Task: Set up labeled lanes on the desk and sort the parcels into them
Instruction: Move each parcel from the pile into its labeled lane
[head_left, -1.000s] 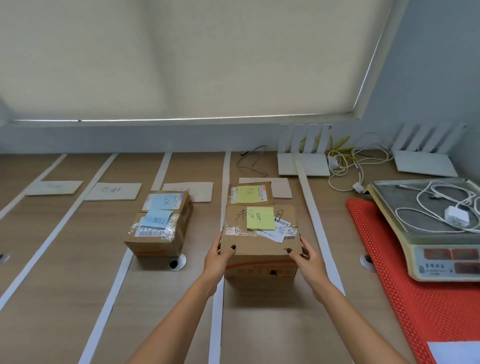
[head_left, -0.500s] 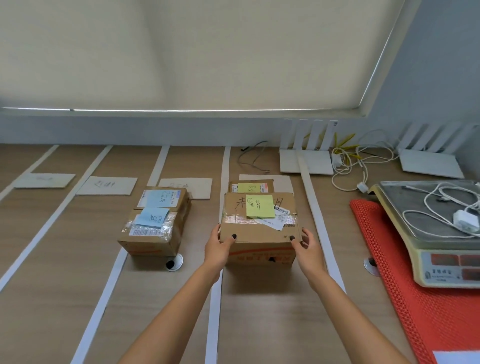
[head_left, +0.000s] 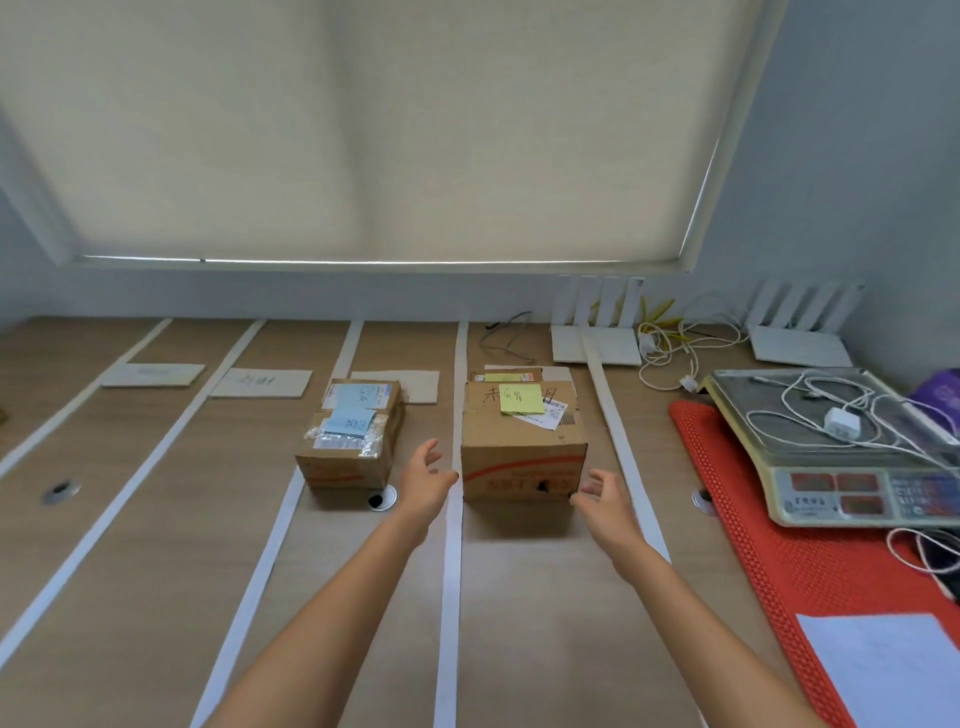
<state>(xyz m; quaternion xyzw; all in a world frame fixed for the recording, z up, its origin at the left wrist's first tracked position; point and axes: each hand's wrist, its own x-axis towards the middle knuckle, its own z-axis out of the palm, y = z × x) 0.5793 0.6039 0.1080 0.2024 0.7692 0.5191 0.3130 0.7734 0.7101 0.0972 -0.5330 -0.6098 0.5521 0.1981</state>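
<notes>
Both hands, left hand (head_left: 427, 478) and right hand (head_left: 605, 500), hover open-fingered, empty, just off the parcel (head_left: 522, 452) side edges.

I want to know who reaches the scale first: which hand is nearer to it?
Right. The right hand hovers just right of the yellow-note box, on the scale side; the left hand is beyond that box.

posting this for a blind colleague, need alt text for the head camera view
Two open hands, left and right, hover beside a cardboard parcel with a yellow note in a taped lane on the desk. A parcel with blue notes sits one lane left.
</notes>
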